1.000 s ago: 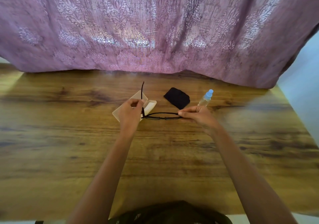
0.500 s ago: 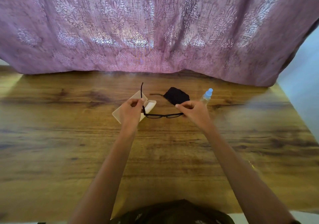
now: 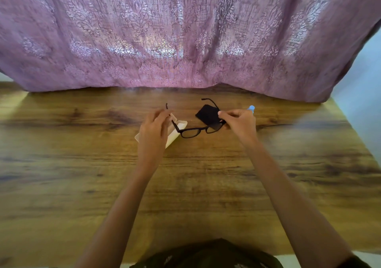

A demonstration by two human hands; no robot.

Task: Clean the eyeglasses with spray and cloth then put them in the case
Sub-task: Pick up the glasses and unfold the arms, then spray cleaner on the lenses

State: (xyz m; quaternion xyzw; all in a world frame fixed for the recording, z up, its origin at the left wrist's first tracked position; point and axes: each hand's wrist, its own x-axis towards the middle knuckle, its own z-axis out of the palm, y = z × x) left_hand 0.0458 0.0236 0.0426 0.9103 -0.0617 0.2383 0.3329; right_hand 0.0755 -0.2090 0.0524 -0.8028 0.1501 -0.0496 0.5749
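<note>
Black-framed eyeglasses [image 3: 193, 132] hang above the wooden table [image 3: 185, 185] with both temple arms unfolded and pointing away from me. My left hand [image 3: 153, 129] pinches the left temple and my right hand [image 3: 240, 123] pinches the right hinge end. A cream-coloured case [image 3: 175, 132] lies open on the table, mostly hidden behind my left hand. A black cloth [image 3: 207, 114] lies just beyond the glasses. Only the light blue cap of the spray bottle [image 3: 251, 108] shows behind my right hand.
A mauve patterned curtain [image 3: 185, 40] hangs along the table's far edge. A pale wall [image 3: 362, 86] stands at the right. Bare wood stretches to the left, to the right and toward me.
The right temple arm has swung open, from folded against the frame to pointing away from me. The glasses have tilted so the lenses face me more, and my right hand rose slightly.
</note>
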